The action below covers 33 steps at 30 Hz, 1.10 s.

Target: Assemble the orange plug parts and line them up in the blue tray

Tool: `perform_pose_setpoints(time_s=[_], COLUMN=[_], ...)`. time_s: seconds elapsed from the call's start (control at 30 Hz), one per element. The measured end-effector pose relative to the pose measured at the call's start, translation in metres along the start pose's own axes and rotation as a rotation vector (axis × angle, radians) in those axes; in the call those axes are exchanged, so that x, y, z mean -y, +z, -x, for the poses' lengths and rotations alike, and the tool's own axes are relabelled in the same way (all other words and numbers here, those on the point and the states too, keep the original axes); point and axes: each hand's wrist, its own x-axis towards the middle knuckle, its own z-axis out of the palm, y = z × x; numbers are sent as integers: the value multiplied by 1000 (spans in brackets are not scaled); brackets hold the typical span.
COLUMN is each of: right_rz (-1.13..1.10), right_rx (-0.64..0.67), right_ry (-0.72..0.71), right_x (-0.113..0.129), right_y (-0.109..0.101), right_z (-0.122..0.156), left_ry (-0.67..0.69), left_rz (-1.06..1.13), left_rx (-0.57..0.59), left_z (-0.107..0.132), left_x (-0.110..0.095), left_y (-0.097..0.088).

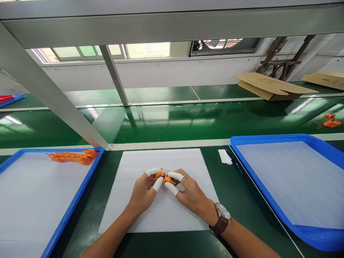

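Over the white sheet (161, 218) on the green bench, both hands pinch small orange plastic pieces that meet in the middle. My left hand (145, 190) grips the left orange piece (159, 175) between white-covered thumb and forefinger. Its neighbour, the right orange piece (168, 179), sits between the covered thumb and forefinger of my right hand (186, 190). Dark spots show on both pieces; the fingers hide the rest. I cannot tell whether the two are joined. A watch (222, 218) is on my right wrist.
At the left, a blue-rimmed tray (77, 197) holds several orange pieces (76, 157). A blue tray (285, 215) lined with white stands at right. A torn paper scrap (225, 157) lies beside it. Farther back are an orange part (331, 121), cardboard (271, 84) and a metal post (53, 89).
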Motion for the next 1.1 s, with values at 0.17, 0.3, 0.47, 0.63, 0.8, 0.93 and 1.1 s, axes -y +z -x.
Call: perform_pose_setpoints(time_s=[0.17, 0.3, 0.47, 0.63, 0.8, 0.93, 1.1], right_rz=[-64, -132, -148, -152, -142, -137, -147], right_rx=[-2, -50, -100, -35, 4, 23, 39], right_ry=[86, 274, 316, 320, 311, 299, 346], right_x=[4, 2, 4, 6, 4, 4, 6], right_y=[4, 2, 2, 2, 1, 2, 1], right_z=[0, -3, -3, -4, -5, -4, -5], left_ry=[52, 128, 314, 390, 434, 487, 510], left_rz=[-32, -97, -411, -534, -575, -606, -613], left_rx=[-27, 120, 41, -32, -44, -12, -10], left_z=[1, -1, 0, 2, 0, -2, -1], left_x=[7, 6, 9, 14, 16, 17, 19], left_y=[2, -1, -1, 2, 3, 3, 3])
